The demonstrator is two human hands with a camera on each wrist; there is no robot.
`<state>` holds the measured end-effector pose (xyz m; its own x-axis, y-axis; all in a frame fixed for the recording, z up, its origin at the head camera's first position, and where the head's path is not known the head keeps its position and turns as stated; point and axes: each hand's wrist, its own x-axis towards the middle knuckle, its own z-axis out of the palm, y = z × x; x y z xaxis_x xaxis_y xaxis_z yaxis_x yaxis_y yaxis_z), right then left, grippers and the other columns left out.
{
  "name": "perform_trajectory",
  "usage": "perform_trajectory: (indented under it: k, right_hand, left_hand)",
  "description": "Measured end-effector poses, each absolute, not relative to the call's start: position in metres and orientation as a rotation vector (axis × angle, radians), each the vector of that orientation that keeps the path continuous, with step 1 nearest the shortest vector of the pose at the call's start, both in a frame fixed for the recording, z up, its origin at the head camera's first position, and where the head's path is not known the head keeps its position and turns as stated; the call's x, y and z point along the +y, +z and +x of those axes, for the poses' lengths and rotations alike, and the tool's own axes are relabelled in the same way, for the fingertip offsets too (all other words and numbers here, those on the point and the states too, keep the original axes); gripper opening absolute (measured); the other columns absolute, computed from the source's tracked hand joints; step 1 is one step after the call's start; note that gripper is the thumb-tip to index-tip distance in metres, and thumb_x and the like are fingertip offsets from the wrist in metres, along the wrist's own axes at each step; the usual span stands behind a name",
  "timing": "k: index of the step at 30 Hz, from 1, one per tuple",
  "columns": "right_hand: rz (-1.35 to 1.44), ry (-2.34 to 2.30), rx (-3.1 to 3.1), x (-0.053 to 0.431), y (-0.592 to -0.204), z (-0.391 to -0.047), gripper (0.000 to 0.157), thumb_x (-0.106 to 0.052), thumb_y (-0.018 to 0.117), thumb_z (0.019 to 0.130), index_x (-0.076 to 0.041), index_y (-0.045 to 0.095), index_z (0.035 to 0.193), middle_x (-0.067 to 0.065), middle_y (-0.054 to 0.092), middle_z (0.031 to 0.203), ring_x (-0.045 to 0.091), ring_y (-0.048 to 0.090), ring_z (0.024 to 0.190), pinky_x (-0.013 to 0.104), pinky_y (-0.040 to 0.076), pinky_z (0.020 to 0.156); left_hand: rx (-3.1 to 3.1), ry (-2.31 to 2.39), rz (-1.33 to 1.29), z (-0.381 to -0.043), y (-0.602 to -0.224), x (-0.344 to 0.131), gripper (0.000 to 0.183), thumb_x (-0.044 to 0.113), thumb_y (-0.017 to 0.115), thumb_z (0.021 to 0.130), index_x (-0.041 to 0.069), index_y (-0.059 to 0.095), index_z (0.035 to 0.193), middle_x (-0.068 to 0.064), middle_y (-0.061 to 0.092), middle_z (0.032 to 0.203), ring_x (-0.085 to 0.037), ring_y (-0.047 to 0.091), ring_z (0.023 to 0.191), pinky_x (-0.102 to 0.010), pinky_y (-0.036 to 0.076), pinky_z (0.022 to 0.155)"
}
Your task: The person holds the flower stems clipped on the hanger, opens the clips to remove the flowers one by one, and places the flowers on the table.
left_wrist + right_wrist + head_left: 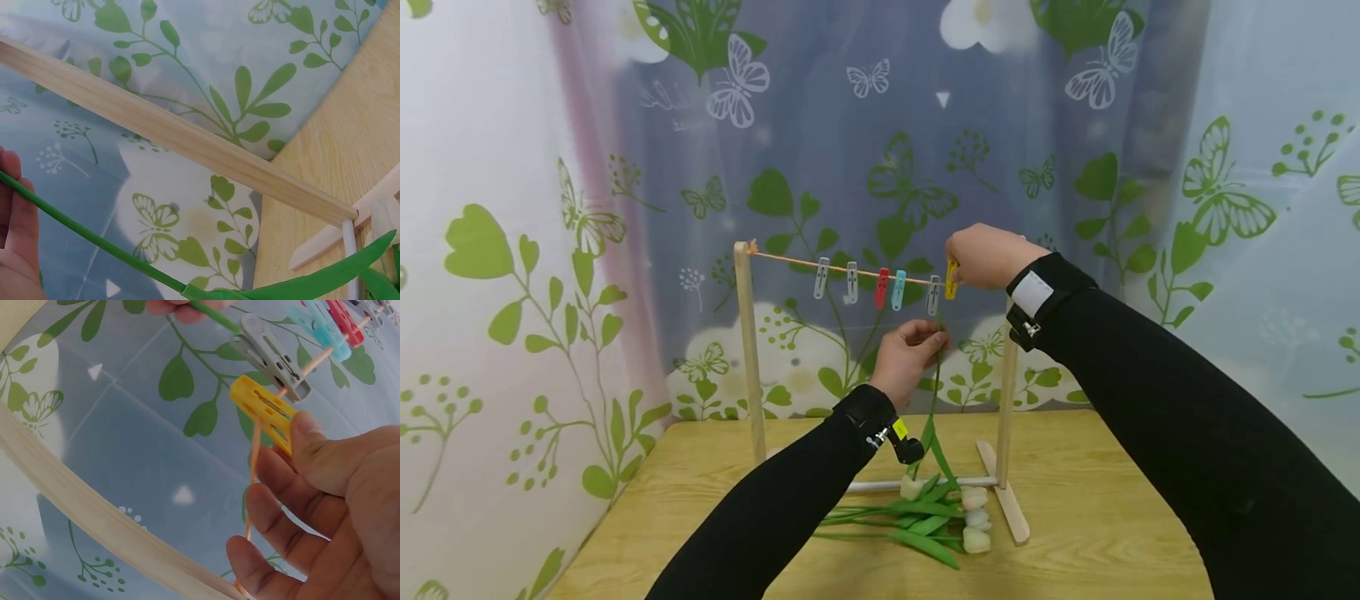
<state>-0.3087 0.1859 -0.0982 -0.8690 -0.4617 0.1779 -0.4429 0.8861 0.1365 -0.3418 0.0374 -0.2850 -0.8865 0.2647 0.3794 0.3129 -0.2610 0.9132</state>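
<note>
My left hand (904,360) pinches the green stem (94,239) of an artificial tulip near its upper end, below the line. The stem hangs down toward the table, and its tip meets the lower end of a grey clothespin (272,359) on the orange string. Just right of that, my right hand (988,257) holds a yellow clothespin (261,407) between thumb and forefinger, with the string running through it. Its other fingers are loosely bent. Farther left on the string hang a light blue clothespin (898,290), a red clothespin (881,288) and two more grey ones.
A wooden frame with a left post (748,350) and a right post (1006,400) carries the string. White tulips (976,540) with green leaves lie on the wooden table (1090,500) by the frame's white lower bar (880,486). A patterned curtain (820,125) hangs behind.
</note>
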Motion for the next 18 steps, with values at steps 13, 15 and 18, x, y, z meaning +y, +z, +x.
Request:
perform_trajectory:
  k: [13, 15, 18]
  right_hand:
    - [0.631, 0.032, -2.682, 0.189, -0.104, -0.306, 0.037, -0.018, 0.069, 0.097, -0.007, 0.058, 0.13, 0.009, 0.066, 0.102, 0.024, 0.065, 0.087, 0.037, 0.056, 0.071]
    - [0.625, 0.06, -2.639, 0.191, -0.107, -0.303, 0.05, -0.019, 0.071, 0.096, -0.009, 0.05, 0.14, 0.006, 0.065, 0.1, 0.022, 0.064, 0.083, 0.036, 0.054, 0.066]
    - [0.638, 0.032, -2.544, 0.195, -0.118, -0.3, 0.067, -0.025, 0.073, 0.094, -0.017, 0.039, 0.151, 0.001, 0.063, 0.091, 0.019, 0.059, 0.07, 0.034, 0.047, 0.056]
  left_hand:
    - [-1.867, -2.345, -0.775, -0.35, -0.292, 0.027, 0.019, 0.017, 0.068, 0.096, 0.011, 0.07, 0.114, -0.014, 0.068, 0.116, -0.034, 0.063, 0.112, -0.043, 0.054, 0.101]
    - [-1.854, -2.362, -0.776, -0.35, -0.292, 0.026, 0.019, 0.016, 0.067, 0.095, 0.011, 0.07, 0.114, -0.019, 0.066, 0.12, -0.035, 0.062, 0.113, -0.042, 0.054, 0.101]
    - [-1.822, -2.404, -0.768, -0.351, -0.292, 0.025, 0.02, 0.014, 0.068, 0.095, 0.009, 0.069, 0.114, -0.02, 0.065, 0.122, -0.037, 0.062, 0.114, -0.041, 0.055, 0.1]
